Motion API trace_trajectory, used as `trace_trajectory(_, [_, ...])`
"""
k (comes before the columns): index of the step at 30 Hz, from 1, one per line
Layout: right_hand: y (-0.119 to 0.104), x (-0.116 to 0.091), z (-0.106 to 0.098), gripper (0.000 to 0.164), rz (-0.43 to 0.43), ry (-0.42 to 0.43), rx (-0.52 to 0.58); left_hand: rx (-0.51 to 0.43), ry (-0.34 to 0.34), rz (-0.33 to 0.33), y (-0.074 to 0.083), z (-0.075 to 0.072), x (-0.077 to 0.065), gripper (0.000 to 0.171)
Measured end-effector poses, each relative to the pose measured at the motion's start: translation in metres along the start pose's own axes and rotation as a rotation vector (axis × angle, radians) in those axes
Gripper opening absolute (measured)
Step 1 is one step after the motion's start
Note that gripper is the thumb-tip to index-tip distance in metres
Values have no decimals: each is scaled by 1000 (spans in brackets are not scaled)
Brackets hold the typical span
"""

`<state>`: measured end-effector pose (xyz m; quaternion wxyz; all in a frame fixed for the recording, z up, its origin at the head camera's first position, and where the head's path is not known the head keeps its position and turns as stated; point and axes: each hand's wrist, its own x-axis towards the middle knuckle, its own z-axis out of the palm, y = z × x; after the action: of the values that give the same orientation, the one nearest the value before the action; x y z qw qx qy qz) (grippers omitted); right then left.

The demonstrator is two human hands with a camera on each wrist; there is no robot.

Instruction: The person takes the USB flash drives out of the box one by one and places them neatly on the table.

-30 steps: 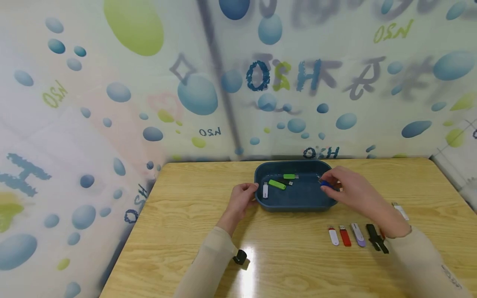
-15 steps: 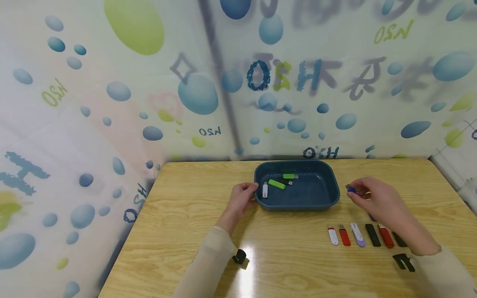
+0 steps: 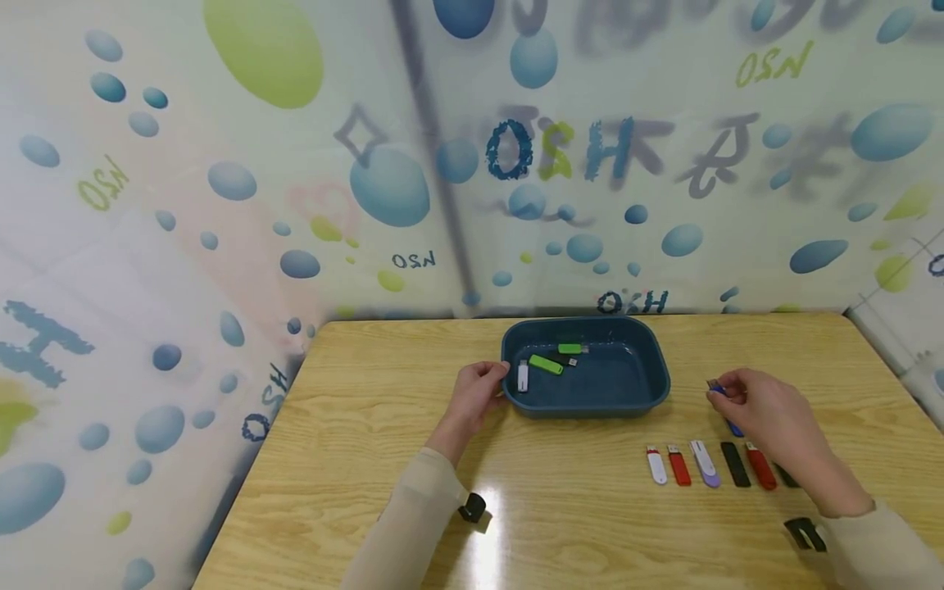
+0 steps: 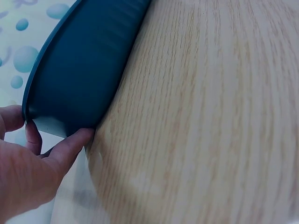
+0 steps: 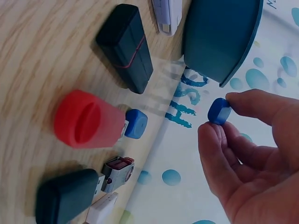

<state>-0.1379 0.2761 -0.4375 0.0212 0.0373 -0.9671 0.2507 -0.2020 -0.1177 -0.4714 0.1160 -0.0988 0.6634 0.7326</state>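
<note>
Blue stick (image 5: 218, 111) is pinched in the right hand (image 3: 774, 418), thumb against fingertips, up off the counter (image 3: 354, 426) and to the right of the box (image 3: 590, 411), not touching it. Left hand (image 3: 472, 396) grips the box's left end, probably steadying it. My guess: moving one stick is the step, can't tell which way; next move calls for clearing the other sticks (image 3: 705, 464).
</note>
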Motion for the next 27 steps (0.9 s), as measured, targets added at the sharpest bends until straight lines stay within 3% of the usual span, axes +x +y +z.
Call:
trace_trajectory(22, [1,-4,12,33,75,-55,-22,19,2,7,1,-1,-2,31])
trace_trajectory(27, [1,-4,17,33,51,-62,-54,16,1,5,1,-1,-2,31])
